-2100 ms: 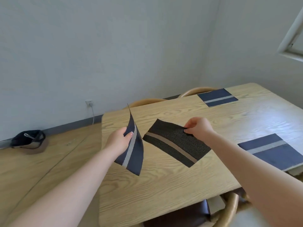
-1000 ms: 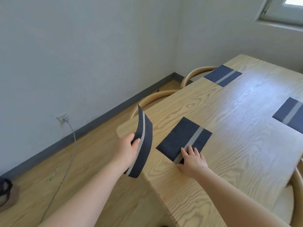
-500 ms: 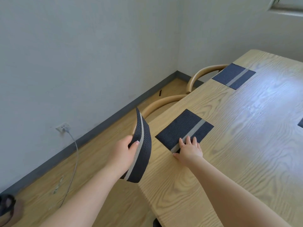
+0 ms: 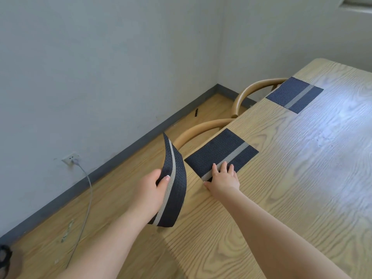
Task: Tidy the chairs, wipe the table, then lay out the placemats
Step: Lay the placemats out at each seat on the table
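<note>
Since the earlier frame, your view has swung left and the mat under your right hand [image 4: 223, 178] has slid closer to the table [image 4: 302, 178] edge. Your right grip is released, fingers flat on the near end of that placemat [image 4: 220, 153], which lies in front of a tucked-in chair [image 4: 198, 128]. Your left hand [image 4: 150, 191] clenches a second placemat [image 4: 174, 184], curled upright beside the table edge. A third placemat [image 4: 295, 94] lies farther along the same edge.

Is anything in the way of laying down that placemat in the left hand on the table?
Nothing visible. The held placemat in the left hand hangs over the table's near edge, and the wood beside the right hand is bare.
</note>
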